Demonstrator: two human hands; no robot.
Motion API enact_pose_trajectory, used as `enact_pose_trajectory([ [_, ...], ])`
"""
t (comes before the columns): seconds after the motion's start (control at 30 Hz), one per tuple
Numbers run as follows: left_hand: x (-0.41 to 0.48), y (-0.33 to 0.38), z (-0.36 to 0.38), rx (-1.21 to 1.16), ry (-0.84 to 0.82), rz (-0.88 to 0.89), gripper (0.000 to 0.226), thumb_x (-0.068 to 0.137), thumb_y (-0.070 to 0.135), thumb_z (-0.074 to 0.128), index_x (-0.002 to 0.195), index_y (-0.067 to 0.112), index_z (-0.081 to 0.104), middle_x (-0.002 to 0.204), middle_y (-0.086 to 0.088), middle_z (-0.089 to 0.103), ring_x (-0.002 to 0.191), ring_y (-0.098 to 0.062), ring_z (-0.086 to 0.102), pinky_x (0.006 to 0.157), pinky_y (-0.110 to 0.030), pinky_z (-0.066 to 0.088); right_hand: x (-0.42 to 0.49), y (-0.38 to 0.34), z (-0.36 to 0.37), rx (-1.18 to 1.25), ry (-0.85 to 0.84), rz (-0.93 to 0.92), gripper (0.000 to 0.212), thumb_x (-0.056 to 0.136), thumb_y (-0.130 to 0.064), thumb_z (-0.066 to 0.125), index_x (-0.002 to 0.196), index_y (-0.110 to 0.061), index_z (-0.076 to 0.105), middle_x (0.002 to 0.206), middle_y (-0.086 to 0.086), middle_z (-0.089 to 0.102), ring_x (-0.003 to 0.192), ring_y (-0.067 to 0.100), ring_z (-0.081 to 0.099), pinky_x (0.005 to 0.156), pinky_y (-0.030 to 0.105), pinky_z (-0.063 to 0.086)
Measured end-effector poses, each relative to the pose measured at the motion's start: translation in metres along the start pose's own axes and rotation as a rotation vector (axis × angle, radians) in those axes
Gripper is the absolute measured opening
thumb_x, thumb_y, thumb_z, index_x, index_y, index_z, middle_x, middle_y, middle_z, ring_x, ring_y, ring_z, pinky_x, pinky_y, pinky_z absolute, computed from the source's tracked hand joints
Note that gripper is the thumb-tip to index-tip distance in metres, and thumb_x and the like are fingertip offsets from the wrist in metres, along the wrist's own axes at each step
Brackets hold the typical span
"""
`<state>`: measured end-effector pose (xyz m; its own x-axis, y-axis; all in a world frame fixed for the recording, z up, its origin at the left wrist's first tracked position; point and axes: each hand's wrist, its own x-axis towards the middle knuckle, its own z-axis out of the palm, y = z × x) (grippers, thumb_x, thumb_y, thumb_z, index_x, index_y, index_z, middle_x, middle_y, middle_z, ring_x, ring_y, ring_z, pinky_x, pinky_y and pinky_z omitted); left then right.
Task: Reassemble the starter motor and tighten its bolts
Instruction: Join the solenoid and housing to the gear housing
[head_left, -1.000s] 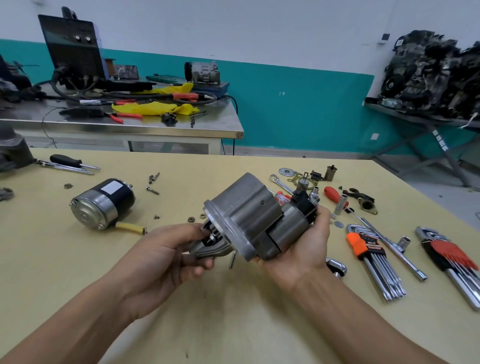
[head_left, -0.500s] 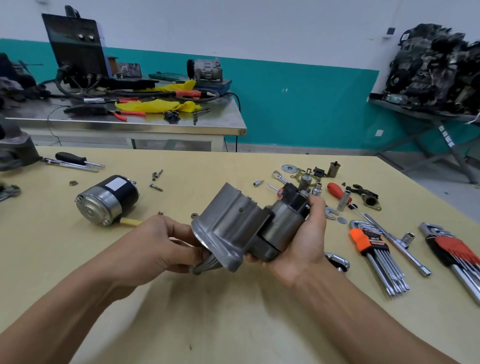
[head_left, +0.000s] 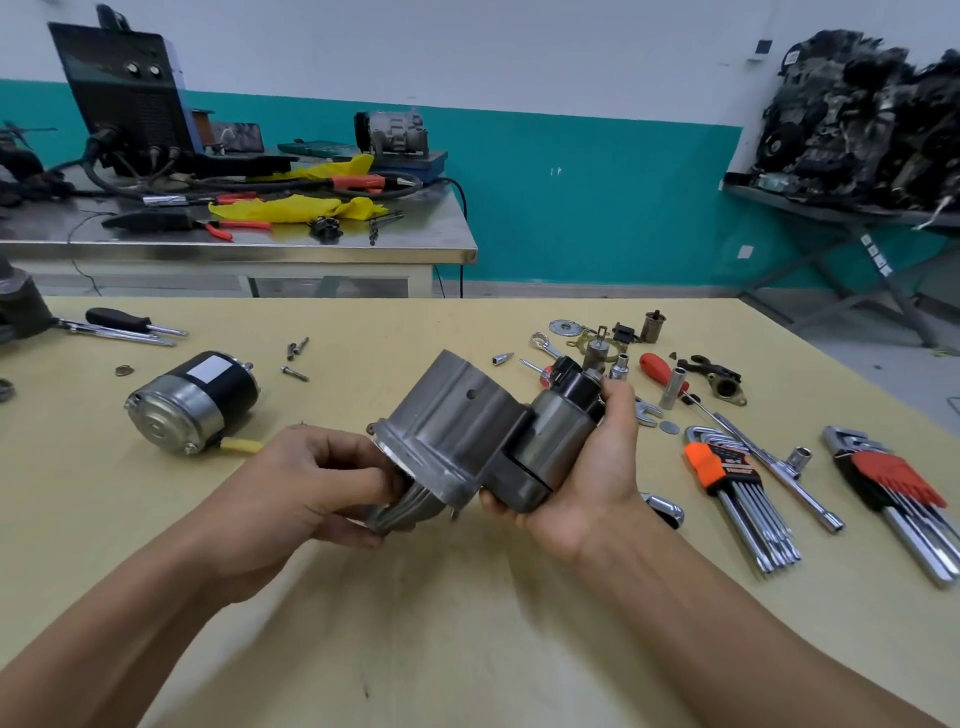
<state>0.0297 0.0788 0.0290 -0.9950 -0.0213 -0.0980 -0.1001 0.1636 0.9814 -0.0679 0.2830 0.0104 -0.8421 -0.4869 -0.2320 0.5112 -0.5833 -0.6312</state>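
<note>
Starter housing w/ solenoid is held tilted above the desk, mid-frame. L hand: fingers curled round the nose end. R hand: fingers wrapped round the solenoid. Motor body lies on the desk, left of the hands, apart. Loose bolts lie just behind it.

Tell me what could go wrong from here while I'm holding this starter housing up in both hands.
1. The starter housing is held above the table, the left hand gripping only its nose and the right hand the solenoid; a slip could drop it.
2. The motor body lies on its side, so it might roll if bumped.
3. The loose bolts beside it are small and could get knocked away.
</note>
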Motion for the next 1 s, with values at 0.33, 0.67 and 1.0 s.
enact_pose_trajectory([
  [0.33,0.002,0.000,0.003,-0.153,0.033,0.054,0.031,0.067,0.010,0.056,0.089,0.010,0.078,0.097,-0.023,0.074,0.079,-0.044,0.073,0.054,-0.032,0.061,0.002,-0.002,-0.004,0.030,-0.007,-0.002,0.061,0.075,-0.074,0.042,0.054,-0.020,0.062,0.076,0.008,0.071,0.060,0.031,0.069,0.055,0.038,0.051],
  [0.67,-0.003,0.001,0.014,-0.676,-0.127,-0.088,0.075,0.068,0.041,0.072,0.129,0.003,0.053,0.134,-0.032,0.054,0.108,-0.044,0.057,0.090,-0.056,0.052,-0.002,-0.018,0.003,-0.145,-0.118,-0.153,0.059,0.072,-0.076,0.042,0.060,-0.022,0.060,0.068,0.002,0.063,0.058,0.023,0.064,0.056,0.038,0.051],
  [1.0,-0.010,-0.002,0.042,-0.054,0.192,0.420,0.091,0.054,0.037,0.090,0.135,0.035,0.050,0.123,0.006,0.068,0.110,-0.013,0.067,0.082,-0.020,0.055,-0.012,-0.013,0.032,-0.426,-0.135,-0.445,0.056,0.073,-0.076,0.051,0.081,-0.022,0.067,0.077,0.005,0.066,0.076,0.023,0.064,0.071,0.042,0.053],
])
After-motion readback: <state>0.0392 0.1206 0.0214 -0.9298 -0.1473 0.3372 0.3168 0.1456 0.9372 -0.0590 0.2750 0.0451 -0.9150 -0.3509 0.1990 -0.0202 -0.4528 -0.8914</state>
